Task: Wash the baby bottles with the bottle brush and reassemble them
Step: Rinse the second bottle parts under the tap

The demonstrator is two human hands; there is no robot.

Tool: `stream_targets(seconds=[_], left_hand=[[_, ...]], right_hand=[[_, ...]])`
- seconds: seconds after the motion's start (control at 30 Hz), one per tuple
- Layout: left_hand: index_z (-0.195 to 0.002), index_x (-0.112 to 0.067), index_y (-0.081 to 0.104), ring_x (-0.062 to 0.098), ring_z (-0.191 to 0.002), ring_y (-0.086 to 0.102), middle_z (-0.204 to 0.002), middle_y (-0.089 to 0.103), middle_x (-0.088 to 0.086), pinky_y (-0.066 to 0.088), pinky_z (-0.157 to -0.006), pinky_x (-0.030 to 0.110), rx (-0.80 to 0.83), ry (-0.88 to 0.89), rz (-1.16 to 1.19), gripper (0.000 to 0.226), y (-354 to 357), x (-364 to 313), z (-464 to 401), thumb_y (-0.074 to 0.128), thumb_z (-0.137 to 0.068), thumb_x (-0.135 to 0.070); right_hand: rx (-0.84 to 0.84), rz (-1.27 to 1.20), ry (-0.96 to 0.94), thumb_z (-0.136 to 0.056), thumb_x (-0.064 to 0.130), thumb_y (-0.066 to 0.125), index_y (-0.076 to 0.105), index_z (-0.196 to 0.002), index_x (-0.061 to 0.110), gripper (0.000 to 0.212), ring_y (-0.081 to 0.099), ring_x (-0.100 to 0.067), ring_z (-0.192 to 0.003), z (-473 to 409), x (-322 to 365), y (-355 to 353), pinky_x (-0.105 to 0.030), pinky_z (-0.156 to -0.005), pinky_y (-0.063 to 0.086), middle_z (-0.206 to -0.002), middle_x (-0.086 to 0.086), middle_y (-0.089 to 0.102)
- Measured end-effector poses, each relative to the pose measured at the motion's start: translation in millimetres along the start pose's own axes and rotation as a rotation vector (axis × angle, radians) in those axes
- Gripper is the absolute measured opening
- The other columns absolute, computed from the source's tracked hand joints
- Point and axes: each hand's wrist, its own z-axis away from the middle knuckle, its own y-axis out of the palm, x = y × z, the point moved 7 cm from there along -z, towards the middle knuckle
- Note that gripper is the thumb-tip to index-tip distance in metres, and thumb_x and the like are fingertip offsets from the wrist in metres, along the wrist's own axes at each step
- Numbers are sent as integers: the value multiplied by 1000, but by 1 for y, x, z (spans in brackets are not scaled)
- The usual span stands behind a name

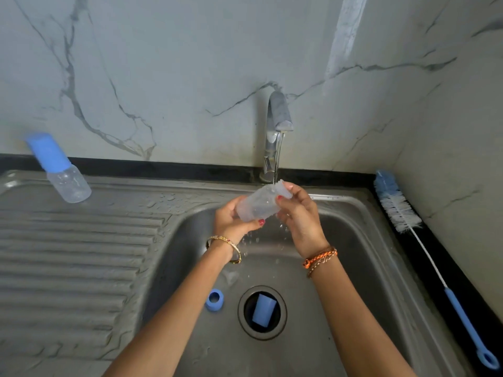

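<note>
Both hands hold the clear bottle (257, 206) tilted under the tap (279, 115), mouth up toward the stream: left hand (231, 219) curled round its base, right hand (298, 213) pinching the neck; bottle brush (402, 213) lies right of the tap, nearer the right hand.
</note>
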Motion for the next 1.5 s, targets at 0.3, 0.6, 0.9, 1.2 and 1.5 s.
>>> stream_targets(seconds=[0.3,0.6,0.9,1.2,1.5], left_hand=[[-121,-15,60,18,-111,53,-119,58,3,45,-95,31,44,353,-522,63,13,-46,3,85,-62,-18],[-123,-12,57,20,-114,52,-125,57,6,41,-86,23,112,314,-724,66,21,-38,5,84,-64,-23],[-119,-11,60,18,-109,54,-121,59,6,41,-89,21,112,350,-704,67,8,-46,20,87,-59,-24],[-118,-10,60,15,-97,57,-112,63,4,49,-87,28,124,391,-488,67,-2,-72,44,87,-58,-19],[-121,-14,55,7,-92,55,-107,59,-2,50,-74,14,137,345,-408,65,-18,-51,64,84,-63,-15]], right_hand=[[-94,-373,551,-94,16,47,54,-99,0,18,59,-27,-83,15,-67,-15,-34,-78,51,-92,-17,59],[-109,4,532,-96,9,40,51,-112,-6,25,59,-26,-74,23,-72,-27,-33,-75,50,-85,-17,59],[120,675,168,-74,-2,66,59,-116,16,47,61,-18,-99,30,-47,-12,-36,-91,51,-99,1,65],[98,934,-276,-64,21,83,49,-122,16,68,60,-12,-90,49,0,15,-26,-81,52,-100,6,61],[85,981,-343,-61,22,85,49,-124,14,73,63,-20,-96,66,-5,18,-36,-84,53,-112,-3,63]])
